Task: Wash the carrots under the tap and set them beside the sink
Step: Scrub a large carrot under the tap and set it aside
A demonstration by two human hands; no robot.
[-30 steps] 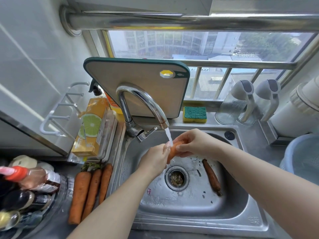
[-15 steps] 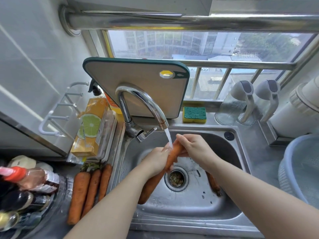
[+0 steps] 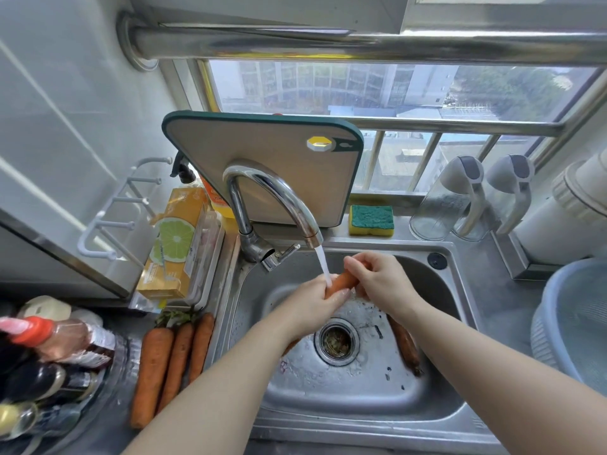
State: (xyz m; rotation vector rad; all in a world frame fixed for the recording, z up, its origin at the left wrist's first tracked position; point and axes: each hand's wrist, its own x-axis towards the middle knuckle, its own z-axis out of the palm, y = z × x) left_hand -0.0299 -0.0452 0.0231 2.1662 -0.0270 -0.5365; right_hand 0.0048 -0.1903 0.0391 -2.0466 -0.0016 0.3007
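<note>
Water runs from the curved chrome tap [image 3: 279, 198] onto an orange carrot [image 3: 341, 281] held over the steel sink [image 3: 361, 418]. My left hand [image 3: 313, 302] grips the carrot's lower part, and my right hand [image 3: 381, 280] grips its upper end. Most of that carrot is hidden by my hands. A dirty brown carrot [image 3: 405, 344] lies on the sink floor right of the drain [image 3: 336, 341]. Three carrots [image 3: 170, 362] lie side by side on the counter left of the sink.
A cutting board [image 3: 262, 165] leans behind the tap, with a green and yellow sponge [image 3: 371, 220] beside it. A lemon-print box [image 3: 174, 241] and bottles [image 3: 42, 349] stand at left. Glass jugs [image 3: 460, 198] and a blue basin [image 3: 578, 323] are at right.
My hands have slid along the carrot under the stream, and its long lower part, seen half a second ago, is now hidden behind my left hand and forearm.
</note>
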